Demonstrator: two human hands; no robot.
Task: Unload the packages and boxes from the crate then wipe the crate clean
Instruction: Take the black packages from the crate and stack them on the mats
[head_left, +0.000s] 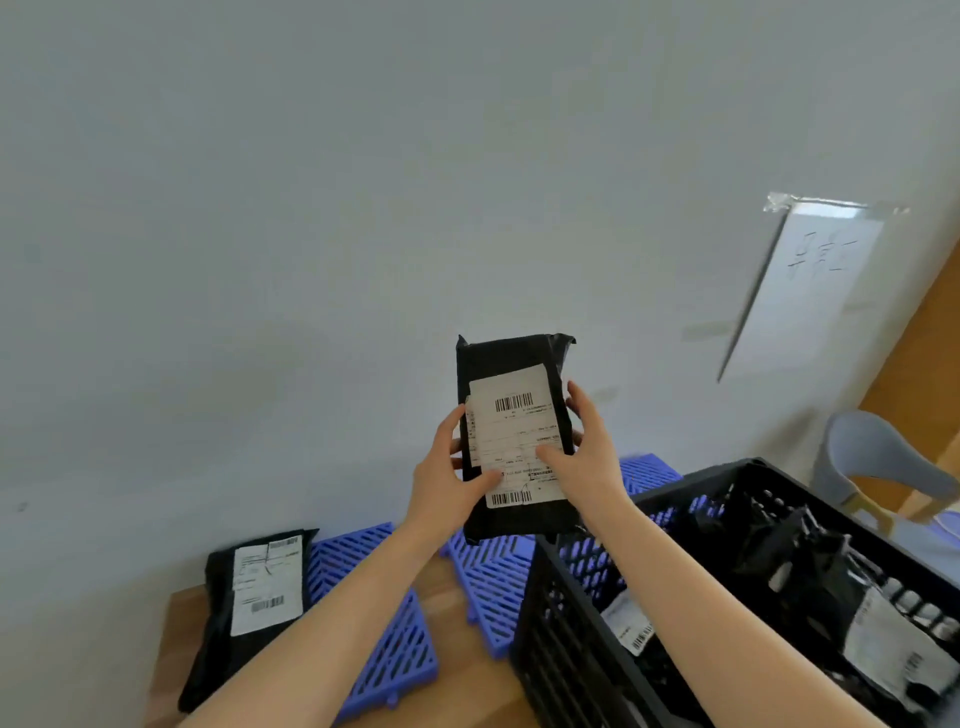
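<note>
A black plastic-wrapped package (511, 358) with a white shipping label is held up in front of the wall, upright. My left hand (447, 483) grips its left edge, thumb on the label. My right hand (582, 457) holds its right edge, thumb across the label and fingers behind. The black latticed crate (566, 649) stands at the lower right with several black packages (810, 587) with labels inside. Another black labelled package (254, 597) lies on the left end of the blue mats.
Blue slotted plastic mats (400, 639) cover part of a wooden surface (467, 691) against the pale wall. A taped paper sheet (810, 280) hangs on the wall at right. A grey chair (872, 457) stands behind the crate.
</note>
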